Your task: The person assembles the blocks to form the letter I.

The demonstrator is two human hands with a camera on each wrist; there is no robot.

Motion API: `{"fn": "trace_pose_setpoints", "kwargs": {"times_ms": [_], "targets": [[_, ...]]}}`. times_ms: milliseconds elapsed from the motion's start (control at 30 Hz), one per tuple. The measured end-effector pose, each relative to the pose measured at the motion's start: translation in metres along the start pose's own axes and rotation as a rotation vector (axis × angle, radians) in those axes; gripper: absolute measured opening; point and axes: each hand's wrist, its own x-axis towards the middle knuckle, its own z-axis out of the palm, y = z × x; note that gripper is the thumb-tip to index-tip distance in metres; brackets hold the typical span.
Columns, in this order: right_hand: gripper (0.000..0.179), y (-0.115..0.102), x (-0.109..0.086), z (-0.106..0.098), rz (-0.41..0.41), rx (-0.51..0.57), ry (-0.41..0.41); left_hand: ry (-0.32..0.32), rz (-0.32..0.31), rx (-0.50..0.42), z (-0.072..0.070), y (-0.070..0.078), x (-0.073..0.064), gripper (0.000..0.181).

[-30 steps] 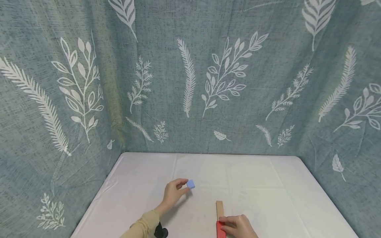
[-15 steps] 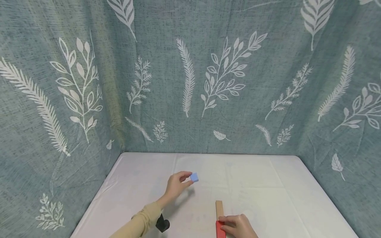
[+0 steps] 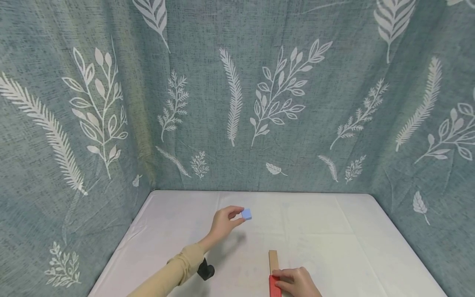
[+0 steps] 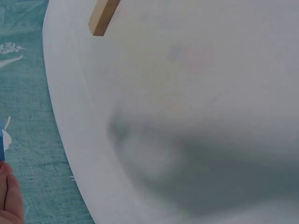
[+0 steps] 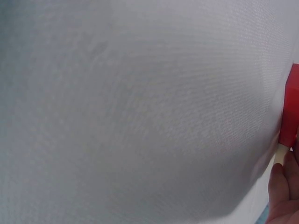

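In the head view my left hand (image 3: 222,225) pinches a small light-blue block (image 3: 246,214) between thumb and fingertips, raised over the table with its shadow falling below. A sliver of that blue block (image 4: 1,148) shows at the left edge of the left wrist view. My right hand (image 3: 299,282) grips a red block (image 3: 274,286) near the front of the table, its fingertips at the seam where a plain wooden block (image 3: 273,260) continues in line beyond it. The red block (image 5: 290,105) also appears at the right edge of the right wrist view. Its near end is cut off in the head view.
The table (image 3: 326,239) wears a white cloth. A patterned green-blue curtain (image 3: 208,103) stands behind it and along both sides. A black wrist camera (image 3: 206,270) juts from under the left sleeve (image 3: 170,270).
My left hand has moved forward and slightly right, carrying the light-blue block farther from me. My right hand and the red and wooden blocks have stayed in place.
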Motion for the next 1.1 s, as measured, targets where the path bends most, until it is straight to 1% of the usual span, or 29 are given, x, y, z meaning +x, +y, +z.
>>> {"fn": "trace_pose_setpoints", "kwargs": {"times_ms": [133, 367, 633, 833, 1100], "targets": [[0.028, 0.001, 0.000, 0.000, -0.007, 0.001, 0.000, -0.006, 0.006, -0.003, 0.004, 0.004, 0.005, 0.030], [0.028, 0.000, 0.000, -0.001, -0.003, 0.013, -0.002, -0.018, 0.028, -0.018, 0.016, 0.010, 0.010, 0.030], [0.027, -0.003, 0.001, 0.000, -0.003, 0.010, -0.003, -0.045, 0.048, -0.034, 0.029, 0.016, 0.011, 0.030], [0.027, -0.002, 0.001, 0.000, -0.004, 0.013, -0.006, -0.058, 0.045, -0.047, 0.038, 0.018, 0.012, 0.030], [0.027, 0.001, 0.000, 0.000, -0.046, 0.003, 0.016, -0.065, 0.083, -0.057, 0.050, 0.017, 0.011, 0.030]]}}
